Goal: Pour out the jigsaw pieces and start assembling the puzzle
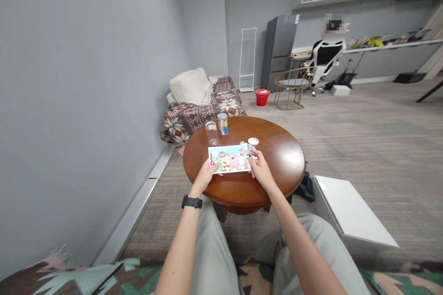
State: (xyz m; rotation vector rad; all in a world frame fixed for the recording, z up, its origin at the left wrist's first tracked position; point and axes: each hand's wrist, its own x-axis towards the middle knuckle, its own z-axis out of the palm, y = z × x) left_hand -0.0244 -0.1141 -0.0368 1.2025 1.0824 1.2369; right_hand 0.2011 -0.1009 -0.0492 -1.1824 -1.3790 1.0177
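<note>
Above the near side of a round wooden table [273, 161], a cartoon picture card [230, 159] is held up between both hands, its colourful side facing me. My left hand [209, 173] is closed on the card's lower left corner, thumb on the front. At the right edge, my right hand [259, 168] grips the same card with its thumb and fingers. Behind it lies a pile of small colourful pieces [252, 147], partly hidden by the card and hand. A round white lid [253, 141] lies beside them. Farther back stand a clear glass [212, 133] and a blue-and-yellow tin [223, 124].
A sofa with a patterned cover [204, 115] stands behind the table, along the grey wall [104, 78]. To the right is a white box [356, 212] on the floor. A red bin [262, 97], a wire-backed chair [294, 83] and a fridge [280, 46] stand farther off.
</note>
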